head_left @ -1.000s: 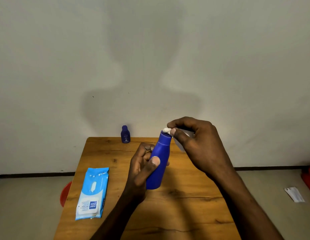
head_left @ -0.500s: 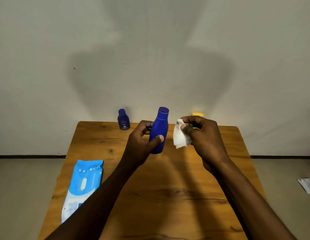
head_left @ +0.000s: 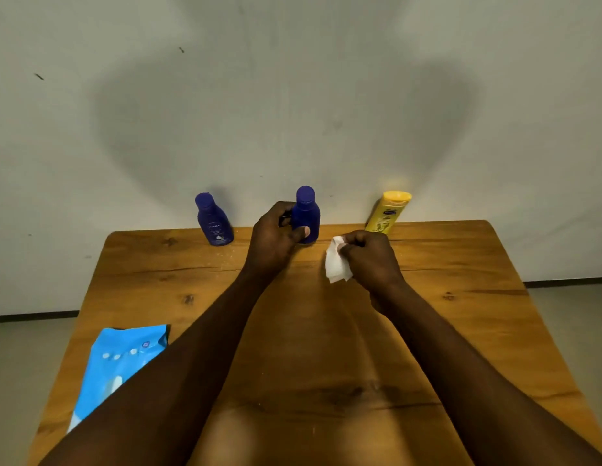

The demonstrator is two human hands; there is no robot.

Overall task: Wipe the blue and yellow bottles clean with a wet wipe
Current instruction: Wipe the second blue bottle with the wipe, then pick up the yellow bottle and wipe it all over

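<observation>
A plain blue bottle [head_left: 306, 210] stands upright at the far edge of the wooden table [head_left: 460, 297], with my left hand [head_left: 276, 240] wrapped around its lower body. To its right my right hand [head_left: 368, 257] pinches a crumpled white wet wipe [head_left: 335, 264] just above the tabletop, apart from the bottle. A second, darker blue labelled bottle [head_left: 213, 219] stands further left by the wall. A yellow bottle [head_left: 388, 212] stands at the back right, just behind my right hand.
A light blue wet wipe pack [head_left: 114, 364] lies near the table's left front edge, partly under my left forearm. The wall rises directly behind the bottles. Floor shows on both sides of the table.
My left hand has carried the blue bottle away from me and down onto the table's far edge. The right hand has drawn the wipe off the cap and lowered it to the right.
</observation>
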